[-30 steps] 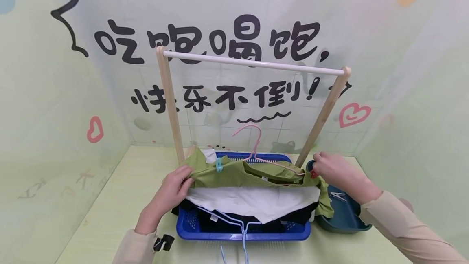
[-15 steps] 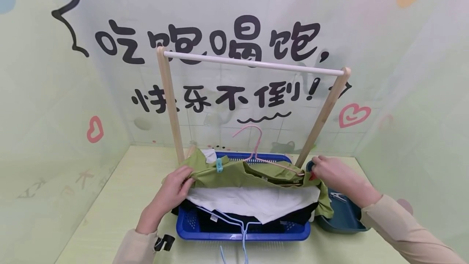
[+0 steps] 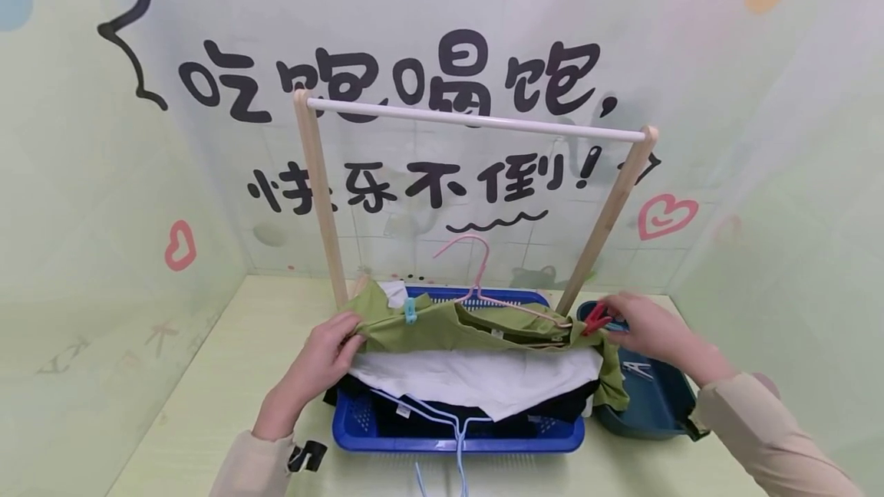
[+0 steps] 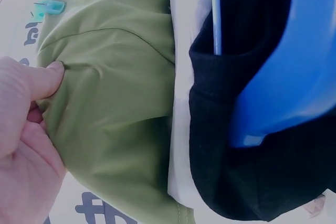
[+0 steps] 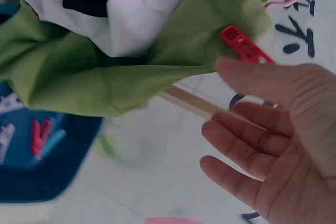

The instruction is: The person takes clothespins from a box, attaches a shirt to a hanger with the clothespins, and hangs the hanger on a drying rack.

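A green shirt [image 3: 428, 328] lies spread over the blue basket [image 3: 387, 445], with a pink hanger [image 3: 478, 267] inside its neckline. My left hand [image 3: 328, 351] pinches the shirt's left sleeve between thumb and fingers, also plain in the left wrist view. At the other sleeve is my right hand [image 3: 645, 328]; in the right wrist view the cloth runs taut to its thumb tip, the other fingers loosely bent. Just beside that thumb, a red clothespin [image 5: 245, 44] is clipped on the shirt near the hanger's end. A light-blue clothespin [image 3: 410, 311] sits on the left shoulder.
Behind the basket rises a wooden rack with a white rail [image 3: 476, 121]. A white garment [image 3: 476, 378] and a black one [image 4: 220, 129] lie under the shirt. Blue hangers [image 3: 459, 436] jut out in front. A dark teal bin [image 3: 642, 420] with several clothespins stands right.
My right hand has moved slightly right, off the red clothespin, which now shows fully on the shirt. The left hand keeps its place on the sleeve.
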A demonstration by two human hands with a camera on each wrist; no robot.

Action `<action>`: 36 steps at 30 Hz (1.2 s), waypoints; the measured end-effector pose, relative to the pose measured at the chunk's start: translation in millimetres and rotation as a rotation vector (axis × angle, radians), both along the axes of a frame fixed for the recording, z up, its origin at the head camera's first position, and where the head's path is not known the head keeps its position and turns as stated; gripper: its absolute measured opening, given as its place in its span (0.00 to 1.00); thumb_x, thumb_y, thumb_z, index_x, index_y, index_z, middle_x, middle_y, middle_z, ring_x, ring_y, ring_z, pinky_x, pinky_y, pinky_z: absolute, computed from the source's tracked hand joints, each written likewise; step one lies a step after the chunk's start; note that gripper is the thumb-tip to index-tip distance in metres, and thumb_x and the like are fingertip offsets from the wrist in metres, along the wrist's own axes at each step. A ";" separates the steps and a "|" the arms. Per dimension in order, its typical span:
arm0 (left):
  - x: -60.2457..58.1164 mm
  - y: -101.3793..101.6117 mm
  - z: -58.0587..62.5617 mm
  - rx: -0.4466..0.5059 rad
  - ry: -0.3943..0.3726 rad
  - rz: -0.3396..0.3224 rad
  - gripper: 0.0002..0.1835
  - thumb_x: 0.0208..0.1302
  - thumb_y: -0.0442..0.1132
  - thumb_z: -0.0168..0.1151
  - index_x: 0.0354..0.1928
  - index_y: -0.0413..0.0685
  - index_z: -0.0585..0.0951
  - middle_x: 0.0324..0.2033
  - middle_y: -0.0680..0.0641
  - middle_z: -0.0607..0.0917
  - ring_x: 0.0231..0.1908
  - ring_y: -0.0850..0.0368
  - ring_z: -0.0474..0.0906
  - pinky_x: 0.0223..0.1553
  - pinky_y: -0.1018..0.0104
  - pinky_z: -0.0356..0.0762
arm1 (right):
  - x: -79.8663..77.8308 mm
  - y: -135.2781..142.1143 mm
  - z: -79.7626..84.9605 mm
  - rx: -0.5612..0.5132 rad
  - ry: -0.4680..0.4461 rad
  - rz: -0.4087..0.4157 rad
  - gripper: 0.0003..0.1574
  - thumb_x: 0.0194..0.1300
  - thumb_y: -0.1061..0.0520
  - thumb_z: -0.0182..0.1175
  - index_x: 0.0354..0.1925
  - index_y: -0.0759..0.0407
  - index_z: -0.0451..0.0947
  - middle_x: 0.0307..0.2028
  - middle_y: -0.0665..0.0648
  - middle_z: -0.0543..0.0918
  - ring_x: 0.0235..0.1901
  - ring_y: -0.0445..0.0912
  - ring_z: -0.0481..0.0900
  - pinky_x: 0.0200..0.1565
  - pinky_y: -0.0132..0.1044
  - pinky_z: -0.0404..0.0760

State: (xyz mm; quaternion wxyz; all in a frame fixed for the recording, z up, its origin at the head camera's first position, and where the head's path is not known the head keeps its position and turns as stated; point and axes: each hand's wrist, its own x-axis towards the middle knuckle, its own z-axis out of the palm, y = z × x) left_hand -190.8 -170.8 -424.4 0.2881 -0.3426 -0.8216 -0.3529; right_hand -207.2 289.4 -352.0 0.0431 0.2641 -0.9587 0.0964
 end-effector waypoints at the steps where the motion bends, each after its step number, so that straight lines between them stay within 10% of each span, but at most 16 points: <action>1: 0.1 -0.3 0.2 0.001 0.002 0.001 0.15 0.47 0.16 0.60 0.27 0.43 0.73 0.24 0.55 0.69 0.24 0.66 0.63 0.23 0.76 0.63 | -1.3 3.0 -4.8 -0.040 -0.020 0.011 0.19 0.49 0.63 0.70 0.41 0.65 0.77 0.33 0.57 0.80 0.32 0.49 0.79 0.35 0.45 0.80; 10: 0.8 0.2 5.1 0.011 -0.029 -0.005 0.13 0.49 0.16 0.60 0.30 0.41 0.77 0.26 0.54 0.72 0.25 0.65 0.65 0.24 0.74 0.65 | -1.6 6.4 -31.1 -0.347 0.022 0.082 0.08 0.51 0.70 0.67 0.30 0.61 0.81 0.29 0.54 0.81 0.27 0.44 0.80 0.28 0.35 0.81; 18: -4.5 -0.1 11.0 0.016 -0.013 -0.001 0.13 0.49 0.17 0.61 0.28 0.42 0.75 0.23 0.55 0.68 0.24 0.66 0.63 0.23 0.74 0.64 | -0.7 9.8 -29.2 -0.405 0.157 0.074 0.11 0.47 0.73 0.67 0.29 0.63 0.80 0.26 0.56 0.83 0.23 0.40 0.79 0.25 0.33 0.79; 36: -62.2 27.7 87.8 0.076 -0.042 -0.037 0.06 0.56 0.21 0.59 0.30 0.37 0.77 0.21 0.51 0.71 0.23 0.60 0.64 0.24 0.70 0.62 | 13.8 31.6 24.9 -0.561 0.569 -0.033 0.18 0.36 0.82 0.67 0.29 0.70 0.80 0.24 0.65 0.81 0.31 0.16 0.69 0.29 0.15 0.72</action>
